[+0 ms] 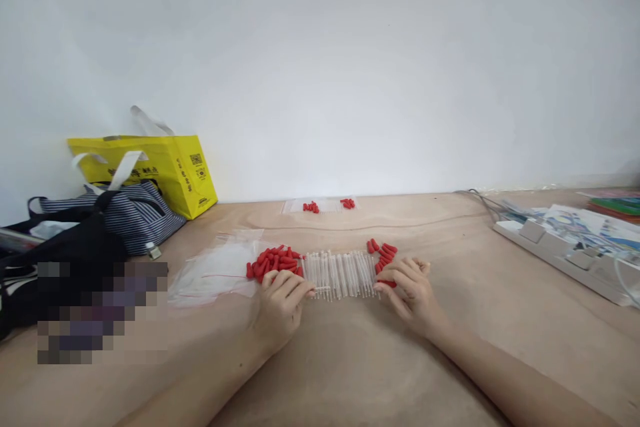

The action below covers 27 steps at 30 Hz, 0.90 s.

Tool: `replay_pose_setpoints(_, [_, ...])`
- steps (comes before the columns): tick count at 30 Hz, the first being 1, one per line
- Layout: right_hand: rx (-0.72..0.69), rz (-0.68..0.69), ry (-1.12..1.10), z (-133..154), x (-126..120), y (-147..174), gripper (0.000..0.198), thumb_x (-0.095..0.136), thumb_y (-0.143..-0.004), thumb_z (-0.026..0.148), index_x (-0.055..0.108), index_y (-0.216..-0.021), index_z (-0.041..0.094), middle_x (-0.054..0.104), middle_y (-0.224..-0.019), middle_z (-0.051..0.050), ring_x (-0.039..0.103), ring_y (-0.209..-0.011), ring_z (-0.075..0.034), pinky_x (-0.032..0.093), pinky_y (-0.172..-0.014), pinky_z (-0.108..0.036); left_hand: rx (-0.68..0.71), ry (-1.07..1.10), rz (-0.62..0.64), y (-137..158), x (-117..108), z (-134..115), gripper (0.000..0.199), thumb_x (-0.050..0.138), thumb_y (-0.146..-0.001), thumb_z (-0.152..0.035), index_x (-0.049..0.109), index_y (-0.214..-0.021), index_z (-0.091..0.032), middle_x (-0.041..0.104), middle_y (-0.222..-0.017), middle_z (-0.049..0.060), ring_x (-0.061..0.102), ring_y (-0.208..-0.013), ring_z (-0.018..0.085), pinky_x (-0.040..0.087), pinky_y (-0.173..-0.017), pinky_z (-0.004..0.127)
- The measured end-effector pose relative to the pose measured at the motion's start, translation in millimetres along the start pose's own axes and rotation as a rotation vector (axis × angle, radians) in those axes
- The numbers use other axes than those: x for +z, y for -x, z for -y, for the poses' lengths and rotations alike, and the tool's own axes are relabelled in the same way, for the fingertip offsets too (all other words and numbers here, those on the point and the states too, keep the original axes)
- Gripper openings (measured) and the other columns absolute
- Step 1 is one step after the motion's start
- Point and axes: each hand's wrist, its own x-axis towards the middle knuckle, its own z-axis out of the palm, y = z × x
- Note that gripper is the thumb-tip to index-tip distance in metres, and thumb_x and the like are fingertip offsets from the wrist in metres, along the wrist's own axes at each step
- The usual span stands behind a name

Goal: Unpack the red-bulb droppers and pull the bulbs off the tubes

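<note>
A row of thin clear plastic tubes (343, 273) lies side by side on the table in front of me. My left hand (283, 300) is closed at the row's left end, its fingertips pinching one clear tube that lies crosswise to the others. Just behind that hand is a heap of red tapered caps (273, 261). My right hand (410, 290) is at the row's right end, fingers curled, with a red cap (387, 283) between finger and thumb. Several more red caps (387, 253) lie loose just beyond it.
Clear zip bags (215, 273) are piled left of the heap. By the wall lies a bag with red caps and tubes (327, 205). A yellow bag (190, 173) and a striped bag (145, 217) stand left; a white power strip (565, 260) with cables lies right.
</note>
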Motion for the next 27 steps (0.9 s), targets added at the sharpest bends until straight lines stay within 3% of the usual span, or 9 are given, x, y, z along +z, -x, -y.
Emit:
replay_pose_setpoints(4, [0.168,-0.031,0.056,-17.3,7.8,-9.4,0.023,0.046,-0.082,0.038,0.064,-0.077,0.024,0.058,-0.073,-0.001,0.052,-0.074,-0.015,0.026,-0.072,-0.031,-0.253,0.234,0.074,-5.1,4.1,5.7,0.019,0.039,-0.083,-0.023,0.057,-0.080,-0.019,0.063,-0.075,0.003,0.054,-0.070,0.015,0.040,-0.065,0.029])
replay_pose_setpoints(8, [0.434,0.154,0.037,-35.6,15.3,-33.5,0.027,0.045,-0.080,0.041,0.064,-0.071,0.025,0.062,-0.072,0.001,0.055,-0.075,-0.015,0.025,-0.078,-0.032,-0.687,0.563,0.260,-22.0,0.4,21.6,0.013,0.043,-0.078,-0.023,0.054,-0.080,-0.017,0.064,-0.072,0.002,0.060,-0.067,0.014,0.047,-0.061,0.026])
replay_pose_setpoints(10, [0.599,0.251,0.033,-42.5,20.5,-49.0,0.029,0.044,-0.079,0.042,0.064,-0.069,0.024,0.063,-0.067,0.002,0.056,-0.070,-0.015,0.026,-0.080,-0.032,-0.876,0.607,0.392,-33.4,-0.5,27.7,0.010,0.045,-0.075,-0.022,0.053,-0.076,-0.015,0.064,-0.067,0.001,0.061,-0.062,0.012,0.048,-0.058,0.024])
replay_pose_setpoints(12, [0.728,0.314,0.081,-48.2,27.9,-62.5,0.029,0.044,-0.078,0.043,0.063,-0.071,0.023,0.064,-0.065,0.001,0.057,-0.068,-0.014,0.027,-0.081,-0.032,-0.977,0.566,0.500,-44.2,0.8,30.6,0.009,0.046,-0.074,-0.019,0.053,-0.076,-0.014,0.062,-0.060,0.000,0.060,-0.056,0.011,0.047,-0.055,0.021])
replay_pose_setpoints(17, [0.788,0.336,0.178,-57.4,49.9,-76.7,0.025,0.048,-0.074,0.041,0.062,-0.076,0.020,0.066,-0.076,-0.005,0.058,-0.077,-0.019,0.029,-0.081,-0.035,-0.957,0.427,0.580,-61.2,12.3,28.5,0.021,0.051,-0.067,-0.017,0.056,-0.087,-0.013,0.057,-0.044,-0.005,0.054,-0.042,0.010,0.039,-0.043,0.019])
replay_pose_setpoints(21, [0.792,0.360,0.237,-58.5,59.8,-76.1,0.023,0.050,-0.073,0.040,0.061,-0.071,0.021,0.065,-0.077,-0.005,0.057,-0.083,-0.022,0.026,-0.084,-0.041,-0.898,0.314,0.599,-69.4,26.7,27.5,0.032,0.053,-0.062,-0.017,0.057,-0.093,-0.012,0.056,-0.042,-0.005,0.053,-0.041,0.011,0.037,-0.044,0.019])
replay_pose_setpoints(23, [0.785,0.368,0.254,-58.2,61.4,-75.6,0.023,0.050,-0.073,0.041,0.061,-0.072,0.021,0.065,-0.078,-0.005,0.057,-0.084,-0.023,0.025,-0.085,-0.043,-0.865,0.264,0.600,-73.5,33.8,27.5,0.030,0.054,-0.059,-0.016,0.059,-0.089,-0.012,0.057,-0.042,-0.004,0.056,-0.046,0.012,0.037,-0.047,0.020])
replay_pose_setpoints(27, [0.769,0.373,0.265,-58.1,61.7,-75.0,0.028,0.050,-0.072,0.046,0.062,-0.070,0.021,0.065,-0.076,-0.005,0.057,-0.082,-0.023,0.024,-0.085,-0.044,-0.811,0.193,0.633,-80.2,42.9,26.9,0.008,0.055,-0.057,-0.016,0.061,-0.062,-0.013,0.055,-0.038,-0.002,0.054,-0.044,0.013,0.035,-0.046,0.021])
